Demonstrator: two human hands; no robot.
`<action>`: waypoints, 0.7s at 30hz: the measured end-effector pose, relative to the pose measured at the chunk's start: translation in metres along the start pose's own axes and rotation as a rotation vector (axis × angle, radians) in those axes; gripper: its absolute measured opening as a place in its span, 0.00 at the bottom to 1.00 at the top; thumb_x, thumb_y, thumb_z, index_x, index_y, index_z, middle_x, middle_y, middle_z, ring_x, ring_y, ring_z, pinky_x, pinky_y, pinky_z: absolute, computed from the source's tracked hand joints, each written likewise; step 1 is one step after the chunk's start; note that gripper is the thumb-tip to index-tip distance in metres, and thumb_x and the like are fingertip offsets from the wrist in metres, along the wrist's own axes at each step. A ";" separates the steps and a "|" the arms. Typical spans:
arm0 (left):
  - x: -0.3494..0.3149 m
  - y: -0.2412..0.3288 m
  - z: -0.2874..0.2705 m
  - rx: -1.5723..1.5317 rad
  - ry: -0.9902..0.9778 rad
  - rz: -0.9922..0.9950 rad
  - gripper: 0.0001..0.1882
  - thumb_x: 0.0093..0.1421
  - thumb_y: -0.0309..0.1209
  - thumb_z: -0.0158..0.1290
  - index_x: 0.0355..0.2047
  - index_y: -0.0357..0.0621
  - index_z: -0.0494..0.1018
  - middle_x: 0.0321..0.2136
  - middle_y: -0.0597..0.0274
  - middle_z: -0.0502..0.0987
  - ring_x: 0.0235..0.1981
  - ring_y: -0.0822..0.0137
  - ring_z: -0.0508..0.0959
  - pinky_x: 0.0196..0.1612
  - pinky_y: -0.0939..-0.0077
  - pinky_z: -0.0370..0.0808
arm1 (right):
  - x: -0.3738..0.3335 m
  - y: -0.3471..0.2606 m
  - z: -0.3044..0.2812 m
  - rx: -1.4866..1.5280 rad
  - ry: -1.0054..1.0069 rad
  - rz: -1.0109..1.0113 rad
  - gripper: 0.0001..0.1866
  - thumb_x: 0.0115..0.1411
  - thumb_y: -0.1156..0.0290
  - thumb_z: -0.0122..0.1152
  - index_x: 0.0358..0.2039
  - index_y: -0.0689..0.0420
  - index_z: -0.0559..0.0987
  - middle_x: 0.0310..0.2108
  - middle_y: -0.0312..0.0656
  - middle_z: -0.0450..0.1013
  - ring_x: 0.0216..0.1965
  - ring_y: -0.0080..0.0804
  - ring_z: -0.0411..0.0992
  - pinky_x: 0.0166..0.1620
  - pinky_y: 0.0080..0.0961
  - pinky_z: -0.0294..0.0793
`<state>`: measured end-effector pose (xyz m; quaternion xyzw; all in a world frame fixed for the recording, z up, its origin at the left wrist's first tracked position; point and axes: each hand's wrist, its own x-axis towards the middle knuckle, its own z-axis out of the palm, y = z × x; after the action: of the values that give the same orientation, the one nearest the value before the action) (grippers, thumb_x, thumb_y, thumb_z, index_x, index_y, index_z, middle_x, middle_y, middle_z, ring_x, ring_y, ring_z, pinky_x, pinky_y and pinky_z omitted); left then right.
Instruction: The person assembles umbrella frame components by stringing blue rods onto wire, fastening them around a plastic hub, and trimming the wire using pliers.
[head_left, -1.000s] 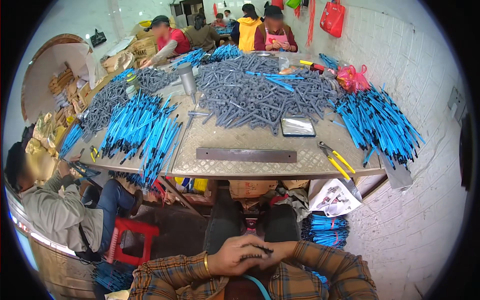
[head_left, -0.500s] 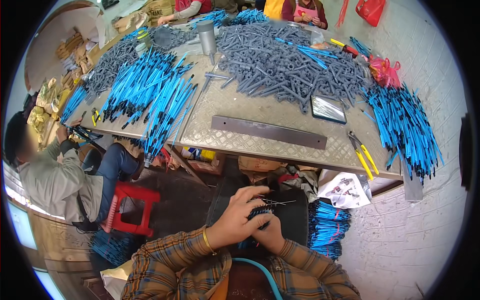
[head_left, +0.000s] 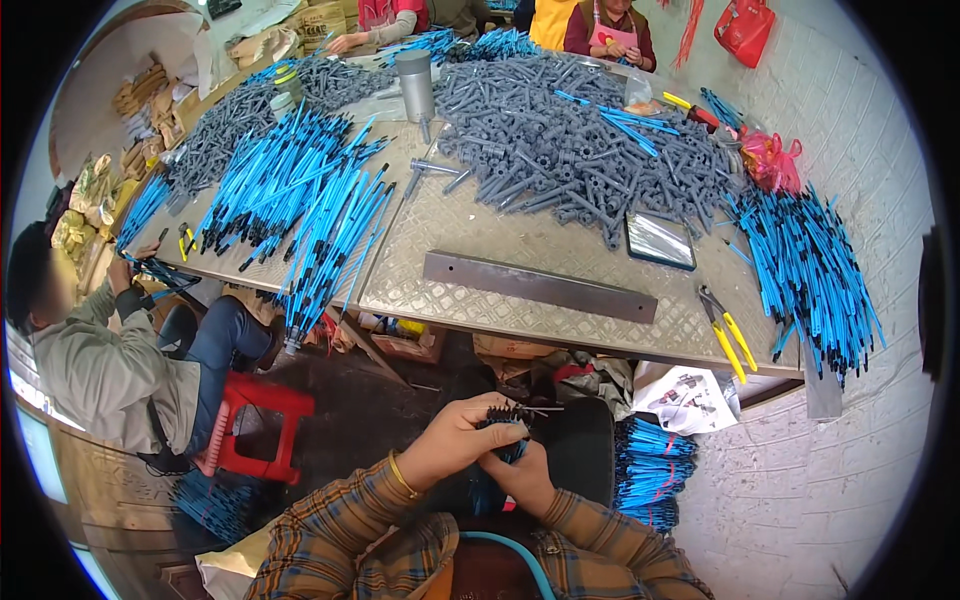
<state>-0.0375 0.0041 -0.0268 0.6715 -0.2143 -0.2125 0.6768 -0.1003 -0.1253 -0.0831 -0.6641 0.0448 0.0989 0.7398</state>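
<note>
Above my lap, both hands close round a bundle of thin blue rods with black ends (head_left: 512, 452). My left hand (head_left: 455, 438), with a gold-coloured bangle at the wrist, grips the upper part, its thumb across the black ends. My right hand (head_left: 530, 480) wraps the bundle lower down from the right. A thin metal wire or pin (head_left: 543, 409) sticks out to the right at the top of the bundle. The palms hide most of the bundle's middle, and its lower part hangs in shadow.
Ahead stands a worktable (head_left: 400, 275) with a grey heap of plastic plugs (head_left: 590, 140), blue-rod piles (head_left: 815, 275), a metal bar (head_left: 540, 285), yellow-handled pliers (head_left: 727, 333) and a phone (head_left: 660, 240). Tied bundles (head_left: 655, 470) lie at right. A co-worker (head_left: 110, 340) sits left by a red stool (head_left: 260, 425).
My left hand has come down from its raised, spread pose and now presses its thumb over the bundle's top. The right hand still holds the bundle, and the protruding wires look more level.
</note>
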 end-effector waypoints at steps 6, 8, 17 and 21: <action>-0.002 -0.007 0.005 -0.221 0.061 -0.116 0.12 0.55 0.30 0.54 0.37 0.34 0.73 0.42 0.61 0.68 0.42 0.71 0.69 0.46 0.78 0.66 | 0.003 0.008 0.001 0.125 0.009 0.022 0.11 0.53 0.67 0.62 0.32 0.61 0.76 0.28 0.32 0.73 0.31 0.16 0.68 0.34 0.18 0.69; -0.005 -0.011 0.012 -0.154 0.106 -0.033 0.13 0.55 0.29 0.54 0.38 0.34 0.72 0.45 0.60 0.66 0.45 0.71 0.68 0.47 0.77 0.65 | 0.004 0.005 0.003 0.175 0.023 -0.009 0.10 0.53 0.67 0.62 0.31 0.60 0.76 0.28 0.31 0.73 0.29 0.16 0.68 0.33 0.17 0.69; -0.021 -0.020 0.023 -0.212 0.483 0.214 0.20 0.56 0.28 0.52 0.49 0.35 0.65 0.53 0.56 0.61 0.52 0.68 0.63 0.52 0.76 0.62 | 0.022 0.006 -0.011 0.190 0.095 0.064 0.10 0.56 0.66 0.59 0.32 0.60 0.77 0.28 0.31 0.73 0.28 0.17 0.69 0.33 0.17 0.70; -0.019 -0.024 -0.004 -0.324 0.521 0.078 0.20 0.57 0.26 0.51 0.50 0.36 0.65 0.48 0.58 0.67 0.48 0.71 0.67 0.50 0.78 0.65 | 0.021 -0.001 -0.009 0.261 0.007 0.192 0.10 0.56 0.65 0.59 0.32 0.59 0.77 0.28 0.31 0.74 0.28 0.16 0.69 0.33 0.17 0.69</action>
<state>-0.0506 0.0184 -0.0513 0.5780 -0.0228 -0.0385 0.8148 -0.0787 -0.1328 -0.0875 -0.5553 0.1233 0.1602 0.8067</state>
